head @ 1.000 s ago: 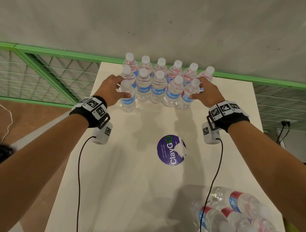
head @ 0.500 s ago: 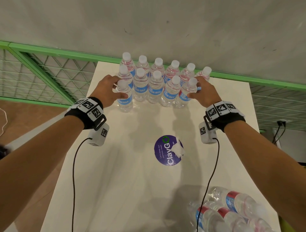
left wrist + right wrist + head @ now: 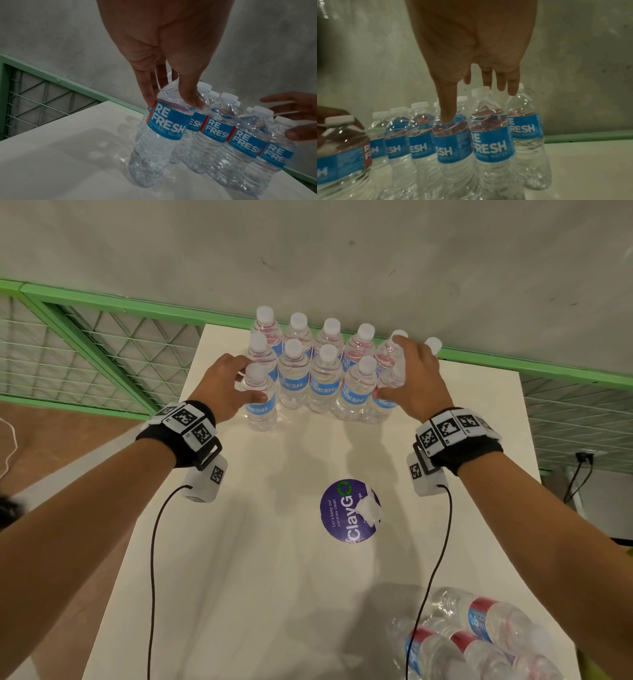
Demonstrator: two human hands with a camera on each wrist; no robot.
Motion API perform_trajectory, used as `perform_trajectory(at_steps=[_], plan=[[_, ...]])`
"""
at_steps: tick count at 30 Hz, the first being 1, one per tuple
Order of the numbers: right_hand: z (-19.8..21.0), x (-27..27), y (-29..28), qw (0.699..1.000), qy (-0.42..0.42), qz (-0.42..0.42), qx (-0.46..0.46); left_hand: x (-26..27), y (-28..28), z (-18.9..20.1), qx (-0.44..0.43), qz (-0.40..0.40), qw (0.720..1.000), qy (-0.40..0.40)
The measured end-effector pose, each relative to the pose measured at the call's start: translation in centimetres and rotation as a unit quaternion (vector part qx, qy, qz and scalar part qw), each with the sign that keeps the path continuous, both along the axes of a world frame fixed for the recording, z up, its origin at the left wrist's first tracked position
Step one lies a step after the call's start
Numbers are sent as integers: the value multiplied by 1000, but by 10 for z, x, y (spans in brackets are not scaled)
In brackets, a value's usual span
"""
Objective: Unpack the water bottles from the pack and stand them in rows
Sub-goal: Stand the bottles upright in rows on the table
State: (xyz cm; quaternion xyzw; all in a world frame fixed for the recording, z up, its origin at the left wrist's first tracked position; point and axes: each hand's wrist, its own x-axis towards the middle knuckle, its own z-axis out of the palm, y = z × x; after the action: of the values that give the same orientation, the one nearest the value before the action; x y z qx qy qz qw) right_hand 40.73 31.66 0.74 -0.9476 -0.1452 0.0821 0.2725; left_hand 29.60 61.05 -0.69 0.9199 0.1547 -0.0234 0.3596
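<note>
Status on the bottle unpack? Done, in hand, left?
Done: two rows of upright bottles at the table's far edge. In hand: left hand grips the near-left bottle; right hand touches the right-end bottles. Left: bottles in the pack at the near right.

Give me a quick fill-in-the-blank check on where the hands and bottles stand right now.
1. The left hand grips the ___ bottle of the front row.
2. The bottle labels read RE ___.
3. The bottles still in the pack lie at the table's near ___ corner.

Missing words: leftmost; FRESH; right
</note>
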Motion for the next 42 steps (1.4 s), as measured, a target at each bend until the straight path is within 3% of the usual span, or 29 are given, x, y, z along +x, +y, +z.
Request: perform_trajectory(at_steps=[6,11,26,32,36,42], plan=[[-2,-1,25,990,-44,53,-126,0,-1,0,-2,3,1000,1],[-15,-3,35,983,-68,51,-161,-1,0,-2,-8,5,1000,2],[-15,-3,35,981,-85,52,-169,0,2,-6,-20,5,1000,-7],[-6,-3,12,990,-87,30,-104,-4,3,-8,-35,4,999,-4],[-4,-1,-6,994,-48,-9,-93,-5,3,-8,-24,-3,1000,10],[-1,1,-6,998,-8,-1,-58,-8,4,-8,12,-2,1000,24]])
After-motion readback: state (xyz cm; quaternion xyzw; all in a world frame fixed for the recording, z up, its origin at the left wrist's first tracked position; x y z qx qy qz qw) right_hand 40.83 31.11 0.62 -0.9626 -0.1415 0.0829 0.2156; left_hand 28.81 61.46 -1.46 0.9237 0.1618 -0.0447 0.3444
